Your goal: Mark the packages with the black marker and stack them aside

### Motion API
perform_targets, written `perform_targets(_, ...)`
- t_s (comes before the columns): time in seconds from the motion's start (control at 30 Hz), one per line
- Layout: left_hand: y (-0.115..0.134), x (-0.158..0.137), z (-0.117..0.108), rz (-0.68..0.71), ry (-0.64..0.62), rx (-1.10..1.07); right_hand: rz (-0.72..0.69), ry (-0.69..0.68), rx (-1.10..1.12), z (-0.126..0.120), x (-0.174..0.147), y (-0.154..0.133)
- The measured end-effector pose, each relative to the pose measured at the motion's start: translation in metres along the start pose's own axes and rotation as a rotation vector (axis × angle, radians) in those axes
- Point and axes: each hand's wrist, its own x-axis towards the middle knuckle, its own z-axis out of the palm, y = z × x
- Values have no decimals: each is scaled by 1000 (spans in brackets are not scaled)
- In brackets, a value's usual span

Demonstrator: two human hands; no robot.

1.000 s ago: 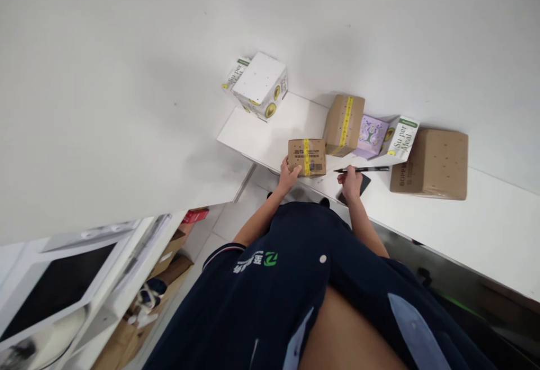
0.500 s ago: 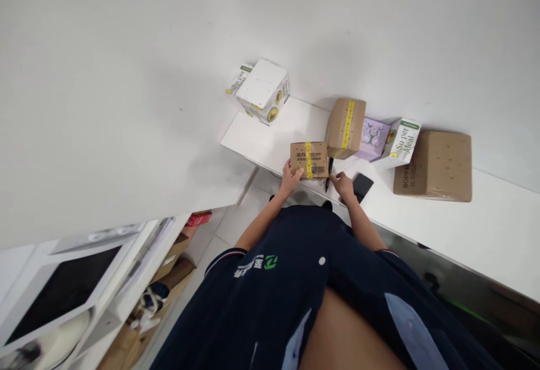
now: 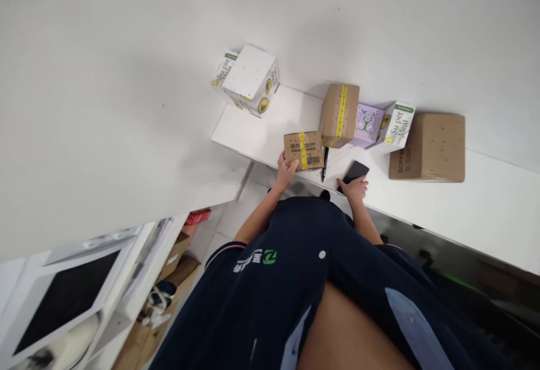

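Observation:
My left hand (image 3: 286, 172) grips the near left corner of a small cardboard box (image 3: 294, 144) with a yellow tape strip and printed black characters. The box sits at the front edge of the white table. My right hand (image 3: 355, 189) is closed around the near end of a black phone (image 3: 356, 170) lying on the table, thumb on its left side and fingers on its right. Between the small box and the phone lies a black pen (image 3: 324, 166), apart from both hands.
Behind the pen stands a taller taped cardboard box (image 3: 340, 116). Rightward come a purple box (image 3: 367, 125), a white Super Meal box (image 3: 399, 128) and a large cardboard box (image 3: 442, 148). White avocado-print boxes (image 3: 252, 77) stand far left. A shelf unit (image 3: 113, 325) is lower left.
My right hand has left the pen beside the small box and moved right onto the phone. My left hand still holds the box. The whole view has shifted slightly.

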Motion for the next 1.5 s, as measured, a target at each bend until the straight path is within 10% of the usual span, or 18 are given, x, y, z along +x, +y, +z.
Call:
perform_targets(0.2, 2, 1, -1, -26, -12, -18, 83, -44, 138, -5, 4, 0)
perform_targets(0.37, 13, -7, -6, -47, 44, 120, 93, -359, 877, -29, -1, 0)
perform_targets(0.5, 33, -26, -17, 217, 173, 231, -62, -485, 1200, -46, -28, -14)
perform_targets(0.77, 70, -59, 1, 108, -203, -176, -715, -353, 993, -45, -93, -85)
perform_targets(0.9, 69, -56, 3, -91, -56, -315, -866, -238, 853, -42, -108, -99)
perform_targets(1.5, 65, -64, 8, -389, 4, -649, -669, -268, 1254, -44, -122, -99)
